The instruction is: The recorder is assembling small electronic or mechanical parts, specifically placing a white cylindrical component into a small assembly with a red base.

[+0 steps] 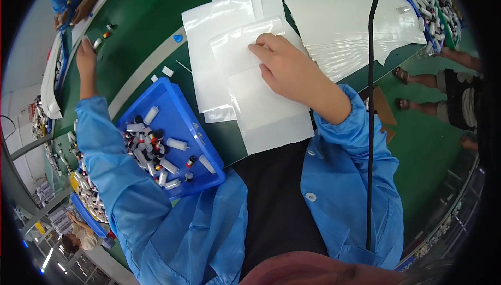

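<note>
My left hand (86, 62) stretches far out over the green surface at the left, fingers extended. A small white bottle (97, 43) lies right beside its fingertips; I cannot tell whether they touch. In front of me my right hand (289, 71) is closed, thumb and bent fingers together, at a glossy translucent plastic bag (242, 37) on a pile of similar ones. Another flat bag (271, 123) lies below that hand, nearest my body. Between my arms sits a blue tray (182, 102) with several white syringe-like tubes and small black-capped bottles in it.
More flat white sheets (344, 19) are spread at the right, beside a blue bin (417, 8) full of small bottles. A black cable (371, 102) hangs across the view. A co-worker's hands (81, 11) are at the far left; another person's legs (425, 92) show at the right.
</note>
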